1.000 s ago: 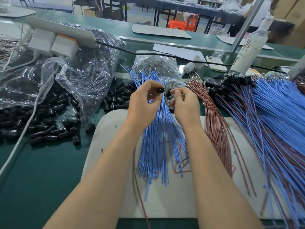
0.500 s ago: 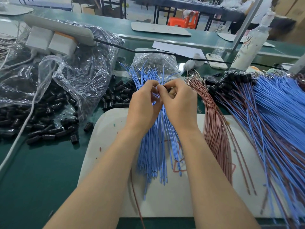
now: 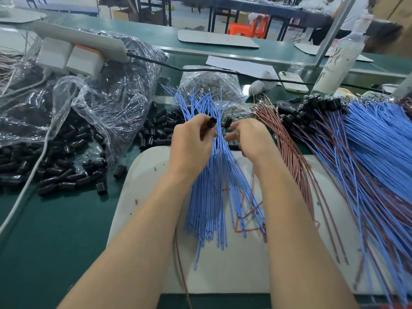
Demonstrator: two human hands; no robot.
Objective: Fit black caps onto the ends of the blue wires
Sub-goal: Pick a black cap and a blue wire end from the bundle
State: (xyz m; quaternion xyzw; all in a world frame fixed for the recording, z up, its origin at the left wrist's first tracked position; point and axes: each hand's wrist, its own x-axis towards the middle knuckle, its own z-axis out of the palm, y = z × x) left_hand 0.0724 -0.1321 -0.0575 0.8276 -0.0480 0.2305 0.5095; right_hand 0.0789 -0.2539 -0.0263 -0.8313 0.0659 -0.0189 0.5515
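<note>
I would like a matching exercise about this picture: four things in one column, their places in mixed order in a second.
1 black cap
2 phone
3 loose black caps
4 brown wires

A on the green table, left of the white mat
B pinched by the left hand
C beside the white bottle
D on the mat, right of the right hand

Pairs: 1-B, 2-C, 3-A, 4-D

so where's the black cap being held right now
In the head view, the black cap is pinched at the fingertips of the left hand, left of centre, over the fanned blue wires and apart from the right hand.
</note>
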